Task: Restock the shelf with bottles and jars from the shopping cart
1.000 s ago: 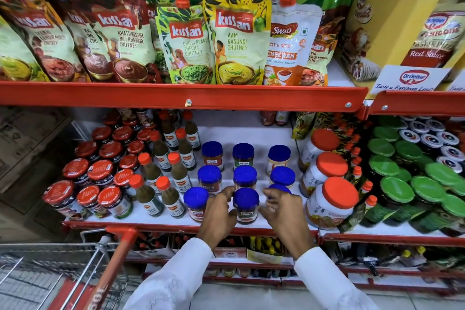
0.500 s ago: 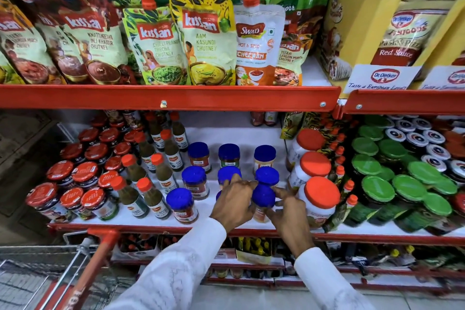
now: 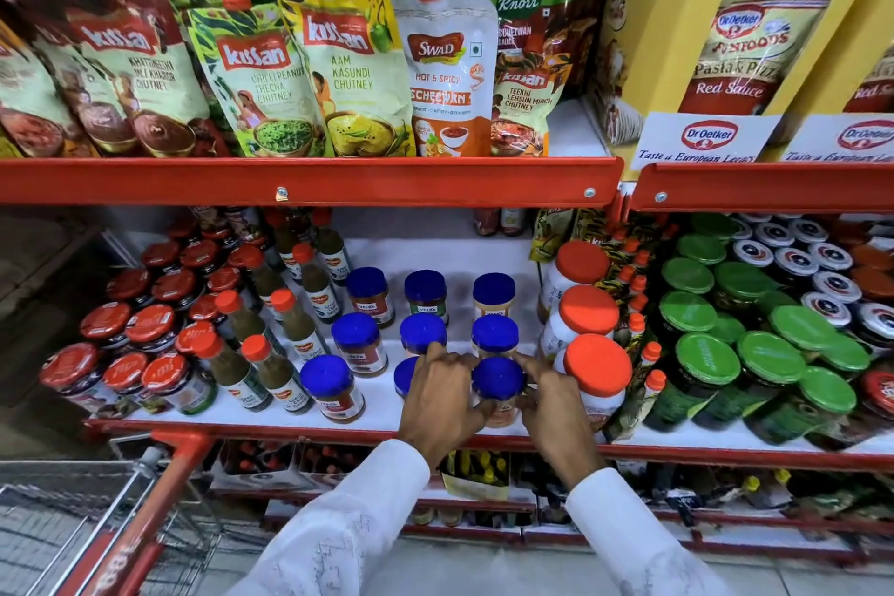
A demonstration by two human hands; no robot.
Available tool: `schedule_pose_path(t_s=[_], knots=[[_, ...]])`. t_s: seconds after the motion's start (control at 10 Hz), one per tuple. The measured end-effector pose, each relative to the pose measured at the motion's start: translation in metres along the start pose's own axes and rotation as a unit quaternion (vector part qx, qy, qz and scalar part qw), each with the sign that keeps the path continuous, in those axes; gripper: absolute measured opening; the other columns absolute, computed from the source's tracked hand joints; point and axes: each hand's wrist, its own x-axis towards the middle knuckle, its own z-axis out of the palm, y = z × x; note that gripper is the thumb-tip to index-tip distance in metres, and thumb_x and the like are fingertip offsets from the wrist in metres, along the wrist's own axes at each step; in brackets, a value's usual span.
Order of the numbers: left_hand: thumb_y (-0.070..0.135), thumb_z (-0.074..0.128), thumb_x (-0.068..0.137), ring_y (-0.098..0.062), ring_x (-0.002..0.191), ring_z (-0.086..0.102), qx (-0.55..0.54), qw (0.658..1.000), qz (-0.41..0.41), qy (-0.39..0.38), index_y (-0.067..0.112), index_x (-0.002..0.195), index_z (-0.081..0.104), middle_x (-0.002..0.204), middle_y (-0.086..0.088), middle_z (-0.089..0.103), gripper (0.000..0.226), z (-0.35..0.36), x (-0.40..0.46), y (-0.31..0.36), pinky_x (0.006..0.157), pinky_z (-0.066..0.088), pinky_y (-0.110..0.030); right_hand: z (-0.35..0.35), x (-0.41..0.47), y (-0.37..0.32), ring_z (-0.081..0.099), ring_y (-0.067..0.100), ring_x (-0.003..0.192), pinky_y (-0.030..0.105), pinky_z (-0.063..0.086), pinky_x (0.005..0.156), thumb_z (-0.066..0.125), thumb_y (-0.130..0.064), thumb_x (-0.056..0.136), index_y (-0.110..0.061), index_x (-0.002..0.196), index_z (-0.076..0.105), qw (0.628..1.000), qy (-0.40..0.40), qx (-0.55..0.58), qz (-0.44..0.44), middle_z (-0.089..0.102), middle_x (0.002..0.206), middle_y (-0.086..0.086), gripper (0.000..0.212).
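Note:
A blue-lidded jar [image 3: 498, 378] stands at the front of the white middle shelf [image 3: 382, 407], in the right column of several blue-lidded jars. My left hand [image 3: 442, 394] wraps its left side and my right hand [image 3: 549, 397] its right side, so both hold it. Another blue-lidded jar [image 3: 405, 375] is half hidden behind my left hand. The red-framed shopping cart [image 3: 145, 523] sits at lower left; its inside is blurred.
Left of the blue jars stand small green sauce bottles [image 3: 271, 373] and red-lidded jars [image 3: 130, 368]. Large orange-lidded jars [image 3: 597, 365] crowd the right side, close to my right hand, then green-lidded jars [image 3: 769, 358]. Sauce pouches [image 3: 348, 73] hang over the red shelf edge [image 3: 309, 182] above.
Both hands have shifted from the middle front jar to the right-column front jar and closed around it. The view has moved closer to the shelf.

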Motion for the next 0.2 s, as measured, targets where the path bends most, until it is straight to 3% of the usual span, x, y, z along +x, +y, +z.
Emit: schedule_pose_path(t_s=[0.1,0.2], knots=[[0.039,0.075,0.074,-0.019,0.103,0.05,-0.004,1.0,-0.013,0.003,0.021,0.113,0.064,0.102,0.0,0.072,0.044,0.0002,-0.003,0.0014,0.085,0.042,-0.033,0.0003,0.001,0.0026,0.066,0.018,0.097,0.026,0.055,0.084,0.054,0.021,0.076,-0.019,0.132,0.06,1.0,-0.01,0.01,0.002,0.071,0.115,0.006,0.07],[0.04,0.075,0.075,-0.021,0.109,0.052,-0.018,1.0,-0.018,-0.002,0.02,0.118,0.061,0.108,-0.002,0.071,0.049,0.0003,-0.0034,0.0013,0.088,0.043,-0.034,0.0004,0.0014,0.0006,0.068,0.023,0.102,0.029,0.055,0.086,0.058,0.019,0.078,-0.02,0.132,0.06,1.0,-0.005,0.01,0.002,0.071,0.117,0.008,0.066]])
